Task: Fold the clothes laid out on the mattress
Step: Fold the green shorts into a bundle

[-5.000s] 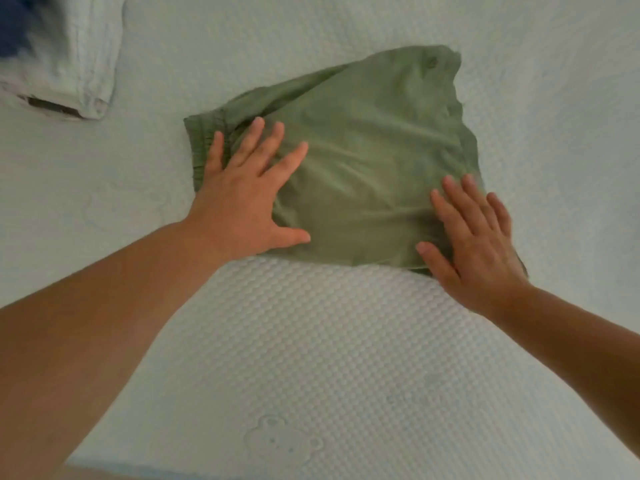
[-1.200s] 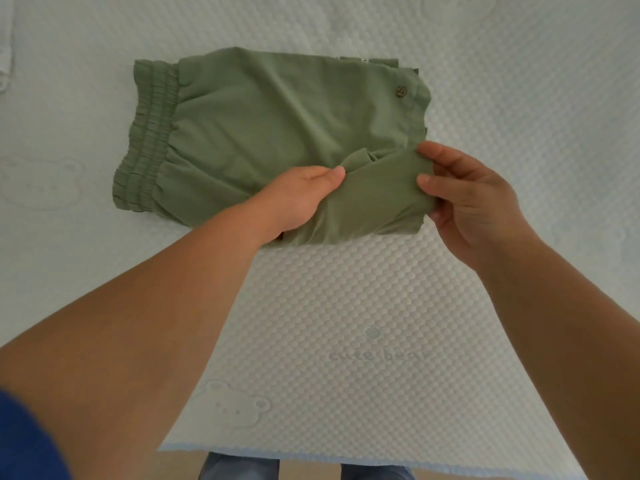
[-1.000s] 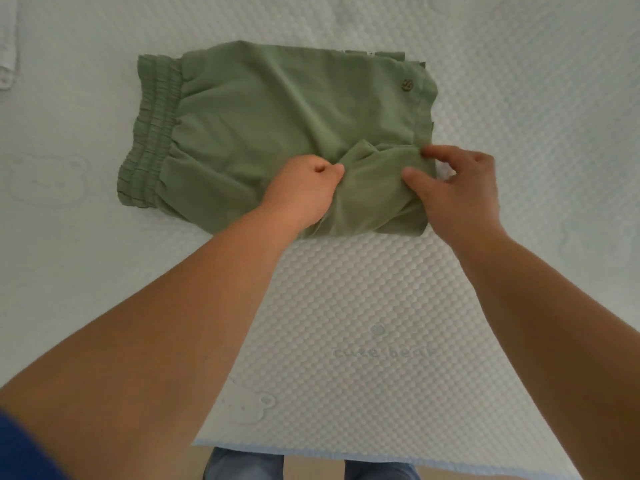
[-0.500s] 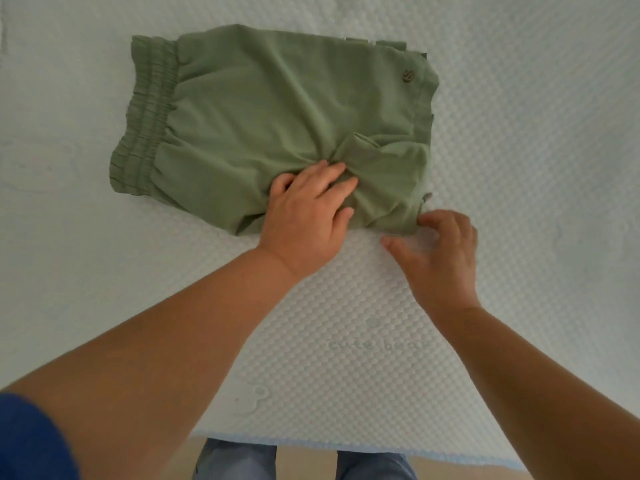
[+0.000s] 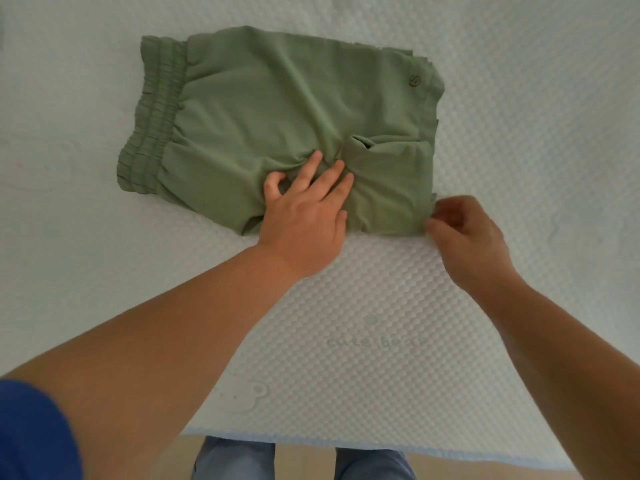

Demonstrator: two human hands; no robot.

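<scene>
Seen from the head view, a pair of green shorts (image 5: 277,112) lies folded on the white quilted mattress (image 5: 519,116), filling the upper middle of the frame. Its gathered elastic waistband (image 5: 152,119) sits at the left end, running from upper right to lower left, and a small round emblem (image 5: 413,81) shows near the upper right corner of the cloth. A loose flap (image 5: 388,157) of fabric is bunched on the lower right part, with creases fanning out from it.

The left hand (image 5: 304,216) rests flat on the lower edge of the shorts at the centre of the frame, fingers (image 5: 332,174) straight and spread, pressing the cloth down just left of the flap; it grips nothing. The right hand (image 5: 467,233) is at the lower right corner of the shorts, its fingers curled and its thumb tip (image 5: 433,223) touching the hem there, pinching the corner of the fabric.

Both bare forearms reach in from the bottom of the frame. A blue sleeve (image 5: 31,431) shows at the lower left corner. Faint lettering (image 5: 377,341) and a pale bear outline (image 5: 256,393) are pressed into the mattress cover in the lower middle. Below the mattress edge, at the bottom centre, two legs in blue jeans (image 5: 235,459) stand on a tan floor (image 5: 502,465)
</scene>
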